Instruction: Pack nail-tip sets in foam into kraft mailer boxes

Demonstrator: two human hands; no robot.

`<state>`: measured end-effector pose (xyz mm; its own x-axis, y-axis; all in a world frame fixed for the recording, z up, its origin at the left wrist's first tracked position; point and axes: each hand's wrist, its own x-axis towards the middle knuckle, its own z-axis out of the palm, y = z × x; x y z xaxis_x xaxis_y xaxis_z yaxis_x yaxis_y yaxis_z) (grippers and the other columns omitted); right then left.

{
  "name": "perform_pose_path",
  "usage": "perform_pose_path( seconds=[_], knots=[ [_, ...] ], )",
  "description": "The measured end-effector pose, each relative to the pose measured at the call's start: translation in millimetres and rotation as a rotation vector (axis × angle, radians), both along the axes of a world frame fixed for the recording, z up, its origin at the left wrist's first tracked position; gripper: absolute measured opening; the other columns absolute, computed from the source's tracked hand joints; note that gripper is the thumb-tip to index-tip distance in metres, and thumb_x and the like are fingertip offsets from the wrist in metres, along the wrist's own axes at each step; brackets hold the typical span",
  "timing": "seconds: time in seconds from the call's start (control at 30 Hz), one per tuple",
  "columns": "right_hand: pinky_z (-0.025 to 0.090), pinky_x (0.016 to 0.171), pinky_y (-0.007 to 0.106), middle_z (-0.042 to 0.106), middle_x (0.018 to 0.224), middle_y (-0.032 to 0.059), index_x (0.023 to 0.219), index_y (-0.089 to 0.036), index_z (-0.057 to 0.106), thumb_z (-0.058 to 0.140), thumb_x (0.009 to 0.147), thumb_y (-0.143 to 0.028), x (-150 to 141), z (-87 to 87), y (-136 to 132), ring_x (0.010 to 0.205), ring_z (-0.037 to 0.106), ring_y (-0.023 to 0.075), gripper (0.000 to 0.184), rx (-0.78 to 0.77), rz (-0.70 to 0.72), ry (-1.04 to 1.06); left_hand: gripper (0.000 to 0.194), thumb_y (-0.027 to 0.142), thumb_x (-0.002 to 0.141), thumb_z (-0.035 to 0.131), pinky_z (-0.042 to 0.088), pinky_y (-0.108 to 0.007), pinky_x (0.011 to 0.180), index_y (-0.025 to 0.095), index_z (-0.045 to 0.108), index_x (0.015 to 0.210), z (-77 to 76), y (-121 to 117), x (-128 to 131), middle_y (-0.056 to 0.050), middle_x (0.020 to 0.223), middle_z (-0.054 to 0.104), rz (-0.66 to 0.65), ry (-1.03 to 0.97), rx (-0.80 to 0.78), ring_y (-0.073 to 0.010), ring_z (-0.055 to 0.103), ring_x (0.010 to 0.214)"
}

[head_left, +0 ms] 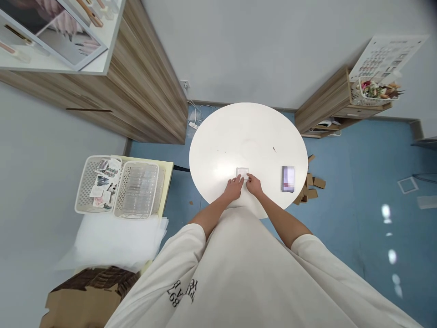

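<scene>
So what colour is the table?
White, with a few small dark marks; the table shows best in the head view.

Head view, downward, well above table (221,132)

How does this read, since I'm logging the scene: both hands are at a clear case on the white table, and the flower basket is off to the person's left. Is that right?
Not quite: the head view shows the flower basket off to the person's right, on a cabinet. The left hand and right hand are indeed at the clear case on the white table.
</scene>
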<state>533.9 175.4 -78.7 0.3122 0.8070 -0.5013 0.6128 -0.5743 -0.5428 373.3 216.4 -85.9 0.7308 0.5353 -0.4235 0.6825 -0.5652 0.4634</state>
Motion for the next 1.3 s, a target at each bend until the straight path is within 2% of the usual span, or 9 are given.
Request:
perform_pose_path(
  seconds=[0.17, 0.33, 0.5, 0.67, 0.87, 1.07, 1.2, 1.3],
  knots=[
    [0.050, 0.104, 0.032, 0.068, 0.130, 0.0069, 0.149, -0.020, 0.049, 0.045, 0.089, -0.014, -22, 1.3, 16, 0.116, 0.064, 0.0180, 0.061, -0.024, 0.066, 0.039, 0.080, 0.014, 0.085, 0.053, 0.024, -0.053, 0.120, 0.018, 0.025, 0.160, -2.2, 11, -30, -0.013, 0.169, 0.014, 0.040, 0.004, 0.053, -0.0370, 0.031, 0.148],
    [0.049, 0.104, 0.030, 0.064, 0.138, 0.0081, 0.150, -0.018, 0.047, 0.045, 0.089, -0.012, -66, -1.7, 48, 0.119, 0.064, 0.0175, 0.062, -0.020, 0.121, 0.130, 0.082, 0.011, 0.085, 0.050, 0.019, -0.054, 0.122, 0.021, 0.022, 0.161, -2.1, 31, -77, -0.011, 0.170, 0.013, 0.118, 0.046, 0.104, -0.0353, 0.022, 0.152],
    [0.044, 0.111, 0.033, 0.057, 0.147, 0.0092, 0.155, -0.016, 0.041, 0.048, 0.087, -0.012, -111, -8.7, 81, 0.131, 0.056, 0.0206, 0.068, 0.007, 0.291, 0.118, 0.088, 0.009, 0.083, 0.048, 0.011, -0.057, 0.125, 0.023, 0.015, 0.164, -1.3, 54, -125, -0.008, 0.171, 0.011, 0.209, 0.075, 0.118, -0.0337, 0.014, 0.156],
    [0.044, 0.110, 0.038, 0.050, 0.153, 0.0099, 0.160, -0.016, 0.031, 0.048, 0.087, -0.012, -138, -11.7, 99, 0.136, 0.050, 0.0258, 0.075, -0.002, 0.457, 0.035, 0.089, 0.008, 0.082, 0.047, 0.006, -0.060, 0.125, 0.025, 0.016, 0.164, -4.8, 73, -159, -0.005, 0.171, 0.011, 0.245, 0.079, 0.127, -0.0341, 0.010, 0.156],
    [0.043, 0.107, 0.045, 0.032, 0.163, 0.0120, 0.162, -0.019, 0.022, 0.051, 0.089, -0.017, -150, -3.5, 102, 0.140, 0.040, 0.0340, 0.079, -0.082, 0.578, -0.133, 0.083, 0.011, 0.086, 0.047, 0.004, -0.062, 0.125, 0.028, 0.020, 0.163, -5.5, 81, -162, -0.006, 0.169, 0.020, 0.223, 0.083, 0.144, -0.0338, 0.014, 0.156],
    [0.040, 0.110, 0.043, 0.028, 0.163, 0.0174, 0.159, -0.015, 0.029, 0.048, 0.095, -0.025, -146, 3.4, 82, 0.141, 0.039, 0.0324, 0.067, -0.097, 0.478, -0.165, 0.073, 0.012, 0.088, 0.044, 0.005, -0.061, 0.125, 0.020, 0.032, 0.159, -0.6, 86, -160, -0.013, 0.167, 0.026, 0.189, 0.046, 0.162, -0.0342, 0.017, 0.155],
    [0.042, 0.109, 0.041, 0.031, 0.161, 0.0156, 0.154, -0.017, 0.038, 0.049, 0.095, -0.025, -129, 11.6, 60, 0.140, 0.041, 0.0302, 0.060, -0.110, 0.431, -0.180, 0.075, 0.015, 0.085, 0.050, 0.015, -0.061, 0.122, 0.020, 0.031, 0.158, 5.2, 91, -155, -0.016, 0.165, 0.029, 0.198, 0.078, 0.153, -0.0365, 0.023, 0.153],
    [0.044, 0.106, 0.040, 0.032, 0.161, 0.0143, 0.152, -0.020, 0.042, 0.048, 0.096, -0.024, -114, 19.4, 46, 0.139, 0.043, 0.0300, 0.056, -0.117, 0.416, -0.218, 0.077, 0.017, 0.082, 0.054, 0.016, -0.060, 0.122, 0.018, 0.033, 0.156, 9.2, 91, -149, -0.017, 0.166, 0.025, 0.208, 0.066, 0.160, -0.0367, 0.018, 0.154]
  ],
)
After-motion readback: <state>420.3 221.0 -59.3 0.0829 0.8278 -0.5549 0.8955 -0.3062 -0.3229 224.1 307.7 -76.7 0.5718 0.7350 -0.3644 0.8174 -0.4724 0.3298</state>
